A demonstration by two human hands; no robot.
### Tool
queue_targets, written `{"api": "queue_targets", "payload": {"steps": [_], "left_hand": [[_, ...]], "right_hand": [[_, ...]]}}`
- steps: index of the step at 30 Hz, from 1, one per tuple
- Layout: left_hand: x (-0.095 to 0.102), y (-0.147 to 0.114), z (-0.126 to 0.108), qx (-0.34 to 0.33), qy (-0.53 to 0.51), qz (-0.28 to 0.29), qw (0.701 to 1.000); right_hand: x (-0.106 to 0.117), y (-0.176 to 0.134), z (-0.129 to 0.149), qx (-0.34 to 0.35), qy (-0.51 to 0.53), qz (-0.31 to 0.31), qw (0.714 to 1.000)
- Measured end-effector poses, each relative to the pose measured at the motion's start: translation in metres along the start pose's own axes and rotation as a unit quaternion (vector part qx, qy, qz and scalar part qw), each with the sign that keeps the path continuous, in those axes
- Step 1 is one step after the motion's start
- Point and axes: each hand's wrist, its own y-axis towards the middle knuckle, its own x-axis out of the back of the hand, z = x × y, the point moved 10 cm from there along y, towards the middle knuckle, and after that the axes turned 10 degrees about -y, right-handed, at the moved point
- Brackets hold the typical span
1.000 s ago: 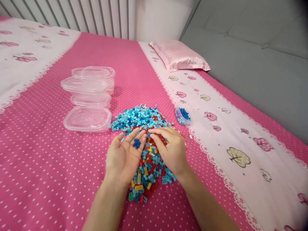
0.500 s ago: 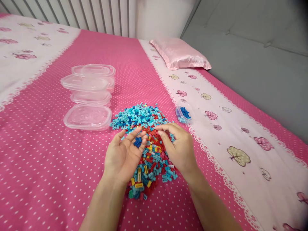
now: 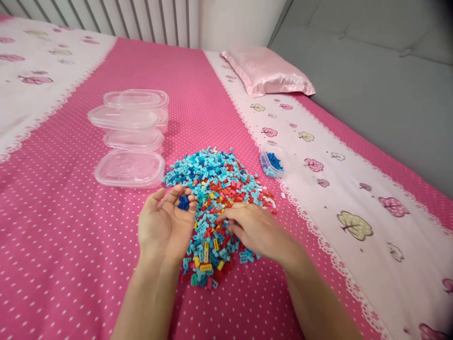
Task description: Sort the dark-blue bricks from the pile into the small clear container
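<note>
My left hand (image 3: 168, 224) is palm up at the left side of a heap of small toy building bricks (image 3: 208, 172). Its curled fingers cradle several dark blue bricks (image 3: 183, 203). Over the middle of the heap, my right hand (image 3: 256, 229) points down with bent fingers. A gap shows between its index finger and thumb, and no brick is visible there. The heap mixes light blue, dark blue, red, yellow and a few white bricks. To its right stands a small clear tub (image 3: 268, 167) with dark blue and light blue bricks inside.
Left of the heap, several clear plastic containers (image 3: 129, 168) stand in a row on the pink dotted bedspread (image 3: 71, 236). A pink satin pillow (image 3: 267, 71) lies at the far end, beside a grey padded panel (image 3: 371, 94). White slats (image 3: 148, 21) rise behind the bed.
My left hand has moved left with the blue bricks in it. My right hand has gone from beside the left fingers down to the heap, uncovering more red and white bricks.
</note>
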Motion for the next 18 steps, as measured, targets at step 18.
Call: {"api": "queue_targets", "payload": {"steps": [18], "left_hand": [[0.000,0.001,0.001,0.008,0.005,0.004,1.000]], "right_hand": [[-0.010,0.012,0.004,-0.041,-0.016,-0.004,0.999]]}}
